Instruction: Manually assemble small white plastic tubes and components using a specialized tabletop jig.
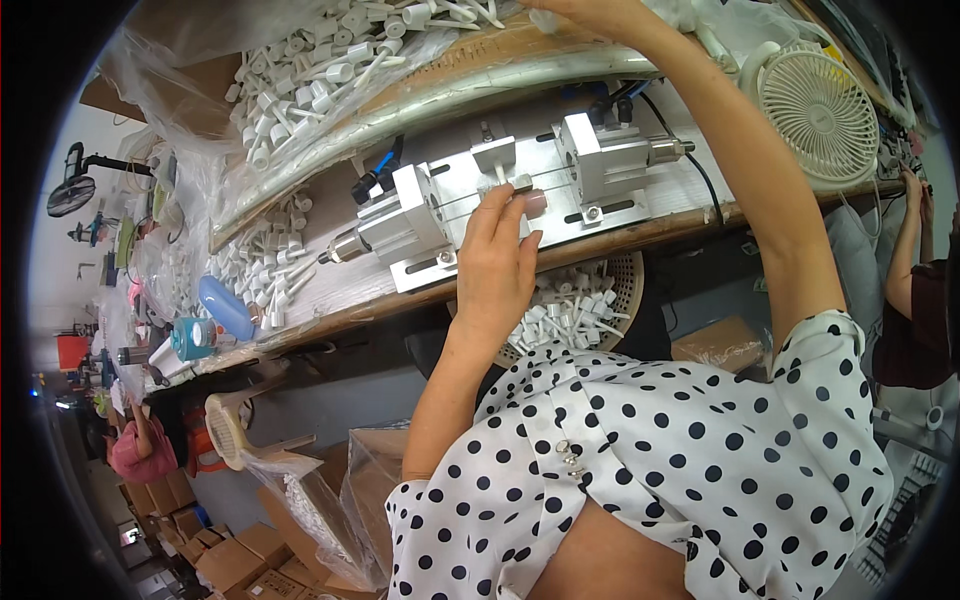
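My left hand (500, 245) is at the middle of a metal bench fixture (410, 215). Its fingers are closed around a small white plastic cap with a stem (502, 175), which sits in the centre of the fixture; the fingers partly hide it. My right arm stretches far forward, and my right hand (590, 12) is at the top edge of the view, beside a heap of white capped stems (330, 60). The picture's edge cuts that hand off, so its grip cannot be made out.
Below the bench edge stands a round basket (637, 290) of white pieces. More loose pieces (265, 265), a blue scoop-like object (227, 308) and a turquoise container (193, 338) are at left. A white fan (815, 115) stands right, with black cables (690, 150) near the fixture. Other people work at both sides.
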`<act>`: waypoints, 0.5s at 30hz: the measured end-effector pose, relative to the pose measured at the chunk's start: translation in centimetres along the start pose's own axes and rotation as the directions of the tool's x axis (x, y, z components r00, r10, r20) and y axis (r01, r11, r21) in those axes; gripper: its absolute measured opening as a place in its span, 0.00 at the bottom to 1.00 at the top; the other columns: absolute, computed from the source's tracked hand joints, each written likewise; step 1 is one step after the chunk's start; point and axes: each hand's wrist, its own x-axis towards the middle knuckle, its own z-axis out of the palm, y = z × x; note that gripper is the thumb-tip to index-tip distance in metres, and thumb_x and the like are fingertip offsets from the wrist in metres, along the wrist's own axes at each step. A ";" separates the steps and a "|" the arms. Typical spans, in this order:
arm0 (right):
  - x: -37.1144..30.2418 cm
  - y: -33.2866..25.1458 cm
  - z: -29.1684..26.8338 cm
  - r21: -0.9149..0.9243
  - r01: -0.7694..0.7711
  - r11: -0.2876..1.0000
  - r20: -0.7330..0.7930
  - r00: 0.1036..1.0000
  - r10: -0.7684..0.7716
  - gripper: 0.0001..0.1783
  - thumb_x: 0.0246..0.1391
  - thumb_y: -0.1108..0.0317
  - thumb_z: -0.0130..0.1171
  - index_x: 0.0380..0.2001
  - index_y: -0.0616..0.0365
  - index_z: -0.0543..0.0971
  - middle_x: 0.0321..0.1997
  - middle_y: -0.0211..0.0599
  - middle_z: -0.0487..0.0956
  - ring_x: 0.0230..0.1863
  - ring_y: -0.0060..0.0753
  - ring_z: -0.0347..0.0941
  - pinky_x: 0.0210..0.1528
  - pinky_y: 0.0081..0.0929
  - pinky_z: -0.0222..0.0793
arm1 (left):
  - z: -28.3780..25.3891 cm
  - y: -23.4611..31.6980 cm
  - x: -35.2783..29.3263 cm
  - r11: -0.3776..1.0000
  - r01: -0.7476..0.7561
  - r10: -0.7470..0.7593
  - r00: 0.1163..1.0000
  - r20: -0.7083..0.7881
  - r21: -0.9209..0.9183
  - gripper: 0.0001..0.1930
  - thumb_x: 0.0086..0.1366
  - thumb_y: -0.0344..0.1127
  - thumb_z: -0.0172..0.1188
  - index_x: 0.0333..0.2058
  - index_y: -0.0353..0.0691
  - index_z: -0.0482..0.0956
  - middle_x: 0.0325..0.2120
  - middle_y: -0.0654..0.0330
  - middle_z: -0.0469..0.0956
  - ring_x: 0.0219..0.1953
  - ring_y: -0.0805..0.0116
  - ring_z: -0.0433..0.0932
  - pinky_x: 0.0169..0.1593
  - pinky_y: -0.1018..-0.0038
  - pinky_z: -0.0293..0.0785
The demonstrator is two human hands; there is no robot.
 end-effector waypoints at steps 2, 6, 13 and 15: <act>-0.5 -0.7 0.3 0.108 -0.233 0.966 0.162 0.963 0.214 0.15 0.45 0.62 0.58 0.36 0.58 0.79 0.37 0.48 0.78 0.37 0.46 0.75 0.39 0.36 0.68 | 0.0 0.1 0.3 0.999 -0.030 0.030 1.000 0.007 0.045 0.18 0.50 0.20 0.60 0.42 0.27 0.71 0.47 0.44 0.68 0.45 0.45 0.72 0.46 0.62 0.72; -1.5 -2.1 1.1 0.043 -0.206 0.978 -0.013 0.978 0.207 0.21 0.46 0.65 0.57 0.46 0.56 0.74 0.33 0.49 0.78 0.34 0.46 0.76 0.38 0.35 0.69 | -0.5 0.4 1.0 0.998 -0.035 0.033 0.999 0.043 0.044 0.18 0.50 0.20 0.60 0.42 0.26 0.70 0.47 0.43 0.67 0.45 0.44 0.72 0.46 0.61 0.72; -1.9 -5.5 -0.6 0.361 -0.347 0.866 0.114 0.938 0.328 0.14 0.46 0.68 0.56 0.39 0.58 0.78 0.30 0.45 0.78 0.30 0.41 0.75 0.34 0.34 0.70 | -2.0 0.6 1.9 1.000 0.006 -0.005 0.990 0.139 -0.007 0.17 0.50 0.26 0.64 0.40 0.31 0.73 0.42 0.48 0.71 0.40 0.50 0.75 0.41 0.64 0.73; -3.8 -7.3 -2.1 0.505 -0.445 0.739 0.332 0.891 0.309 0.12 0.47 0.67 0.61 0.37 0.56 0.78 0.33 0.30 0.76 0.32 0.24 0.73 0.36 0.25 0.69 | -3.8 -0.4 3.6 0.991 0.071 -0.041 0.966 0.254 -0.110 0.16 0.51 0.29 0.65 0.39 0.34 0.75 0.38 0.50 0.74 0.36 0.54 0.76 0.38 0.66 0.74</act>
